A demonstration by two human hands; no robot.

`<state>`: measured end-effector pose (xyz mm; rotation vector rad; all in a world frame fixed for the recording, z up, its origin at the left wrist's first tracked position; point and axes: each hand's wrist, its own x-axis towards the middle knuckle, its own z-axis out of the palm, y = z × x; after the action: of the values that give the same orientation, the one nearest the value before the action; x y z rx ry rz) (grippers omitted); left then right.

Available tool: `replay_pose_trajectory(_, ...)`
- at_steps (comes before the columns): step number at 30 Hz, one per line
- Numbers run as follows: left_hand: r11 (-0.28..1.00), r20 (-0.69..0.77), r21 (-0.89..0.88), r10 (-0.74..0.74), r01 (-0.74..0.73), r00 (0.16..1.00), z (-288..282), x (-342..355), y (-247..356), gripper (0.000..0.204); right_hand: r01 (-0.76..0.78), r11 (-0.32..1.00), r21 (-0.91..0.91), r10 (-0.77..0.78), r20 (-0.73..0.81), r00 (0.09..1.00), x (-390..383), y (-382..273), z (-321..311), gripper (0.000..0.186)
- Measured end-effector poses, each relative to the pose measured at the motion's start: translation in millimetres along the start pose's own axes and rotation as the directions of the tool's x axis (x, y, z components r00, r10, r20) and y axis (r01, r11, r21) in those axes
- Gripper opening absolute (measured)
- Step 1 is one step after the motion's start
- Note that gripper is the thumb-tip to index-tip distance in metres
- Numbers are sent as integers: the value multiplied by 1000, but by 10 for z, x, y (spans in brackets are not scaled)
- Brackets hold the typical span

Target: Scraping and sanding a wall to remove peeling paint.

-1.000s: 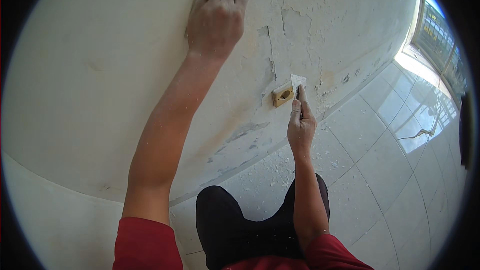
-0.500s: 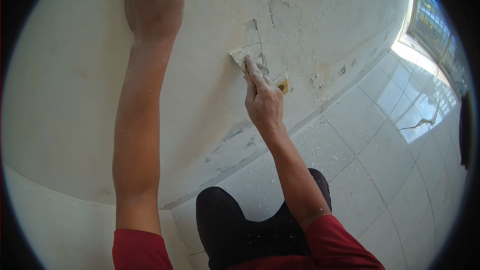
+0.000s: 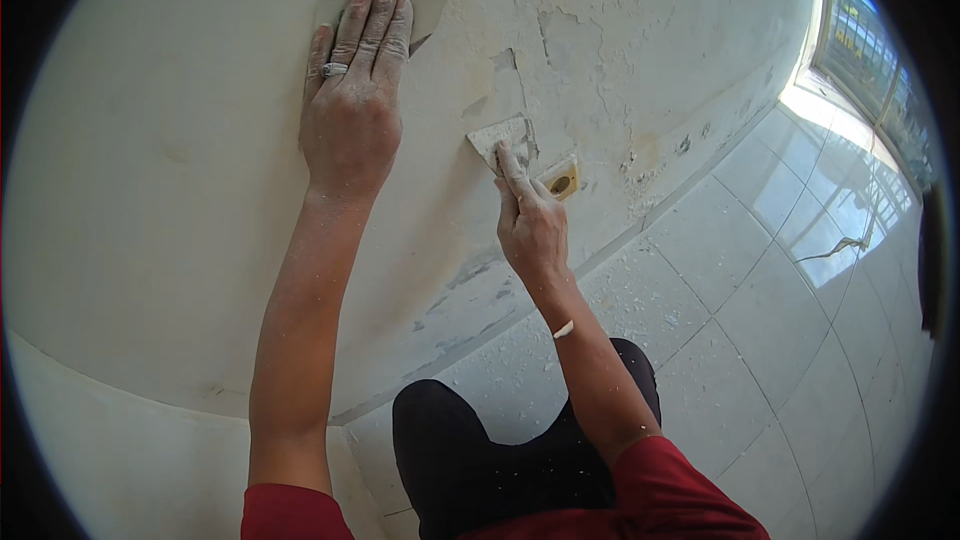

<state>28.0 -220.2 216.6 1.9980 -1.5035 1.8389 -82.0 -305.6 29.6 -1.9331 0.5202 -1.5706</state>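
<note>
Two dust-coated hands work wall [image 3: 200,210] in head view. Left hand [image 3: 355,130], four fingers flat and nearly together, thumb hidden, covers sandpaper sheet [image 3: 428,8] at eleven o'clock. Right hand [image 3: 533,225] clamps scraper [image 3: 492,136] at twelve, index finger along blade, near yellowed socket [image 3: 563,182] at two. Job looks part done: smooth wall at nine o'clock, loose flakes [image 3: 655,312] littering floor at four. Apparently remaining: cracked, peeling paint [image 3: 572,32] at one.
</note>
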Motion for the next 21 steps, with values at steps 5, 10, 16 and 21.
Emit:
replay_pose_trajectory(5,999,131,9,30,-31,991,-4,-372,169,49,-52,999,16,52,-4,999,251,-78,-65,44)
replay_pose_trajectory(10,997,-15,69,18,-17,1000,-35,196,-155,47,-77,996,-50,77,10,997,472,-355,-196,41)
replay_pose_trajectory(16,997,-126,76,6,4,992,5,391,-107,47,-36,999,-6,36,-35,999,278,-7,-30,45)
replay_pose_trajectory(21,996,-101,80,38,-30,994,-23,307,-197,48,27,999,-24,-27,8,1000,202,-20,-123,45)
